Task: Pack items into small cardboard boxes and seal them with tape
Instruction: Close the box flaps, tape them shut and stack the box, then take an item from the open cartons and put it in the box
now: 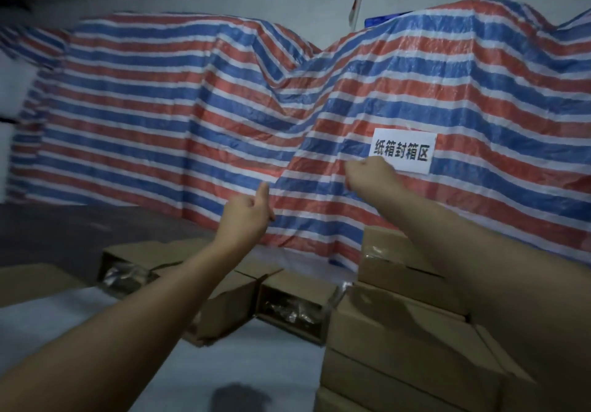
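Both my arms reach forward over the boxes to a red, blue and white striped tarp (192, 124). My left hand (249, 211) is against the tarp with its fingers curled and its thumb pointing up; nothing shows in it. My right hand (367, 173) is higher, with its fingers curled, and pinches the tarp at the lower left corner of a white paper sign (406, 151) fixed there. Two open cardboard boxes (287, 303) (128, 267) lie on their sides below, with shiny wrapped items inside. No tape roll is visible.
A stack of closed, taped cardboard boxes (399, 319) stands at the right under my right forearm. The boxes rest on a white table surface (64, 315). A flat cardboard piece (35, 280) lies at the left edge. A dark object (240, 399) sits at the bottom.
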